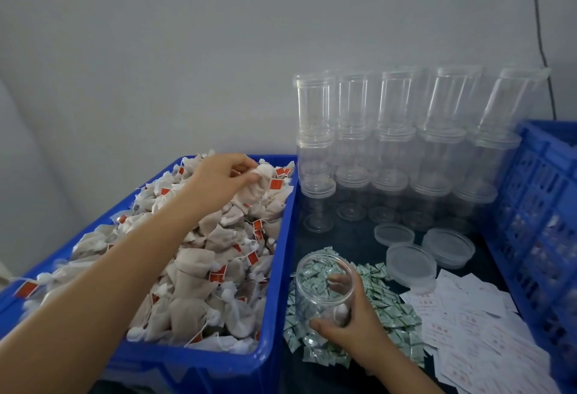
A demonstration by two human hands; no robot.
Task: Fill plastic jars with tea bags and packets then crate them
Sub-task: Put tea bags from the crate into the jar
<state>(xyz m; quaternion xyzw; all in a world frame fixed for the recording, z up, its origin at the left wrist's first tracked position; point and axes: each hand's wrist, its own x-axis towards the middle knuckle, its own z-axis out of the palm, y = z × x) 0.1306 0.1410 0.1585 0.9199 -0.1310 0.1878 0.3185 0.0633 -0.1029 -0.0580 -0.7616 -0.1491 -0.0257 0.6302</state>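
1. Strings on the tea bags (199, 256) could tangle. If the left hand (218, 180) lifts one bag, its string may pull more bags up, and they could fall off the blue bin (274, 269) onto the counter (352, 237).

2. Left hand is at the far end of the blue bin, on top of the heap. Its fingers are curled and pinching one white tea bag (263, 175).

3. Right hand (349, 322) is just right of the blue bin. It is wrapped around a clear plastic jar (323, 293), which leans toward the bin with its mouth open.

4. The jar could slip or tip, because it is smooth and sits over a loose pile of little green packets (384, 309). The packets could slide and scatter.

5. The jar looks almost empty, see-through, round and light. I can see fingers through its wall.

6. The tea bags look like soft, puffy beige pouches with white strings and small red tags. They fill the blue bin past its rim.

7. Empty jars (396, 150) are stacked right of the blue bin, against the wall. A bump from an arm could knock the stack down.

8. Loose lids (410, 264) and white paper slips (468, 315) lie farther right of the bin, beside a blue crate (537, 206).
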